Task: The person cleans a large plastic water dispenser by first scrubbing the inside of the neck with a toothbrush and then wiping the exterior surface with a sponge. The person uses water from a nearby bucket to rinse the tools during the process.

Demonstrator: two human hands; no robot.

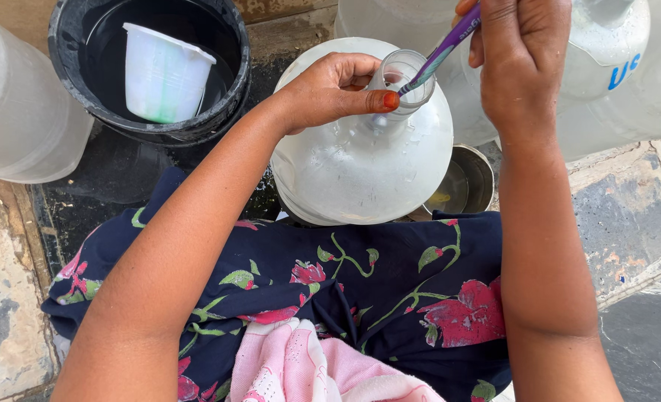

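A large clear plastic water jug (360,156) stands upright in front of my lap, its open neck facing up. My left hand (330,89) grips the neck of the jug, thumb across the rim. My right hand (520,56) holds a purple toothbrush (449,45) by its handle, the brush end poked down into the jug's mouth. Water drops cling to the jug's shoulder.
A black bucket (70,74) of water with a white plastic cup (163,71) floating in it sits at the upper left. More clear jugs stand at the left edge (18,112) and upper right (620,67). A small steel bowl (464,182) sits beside the jug. Stone paving surrounds.
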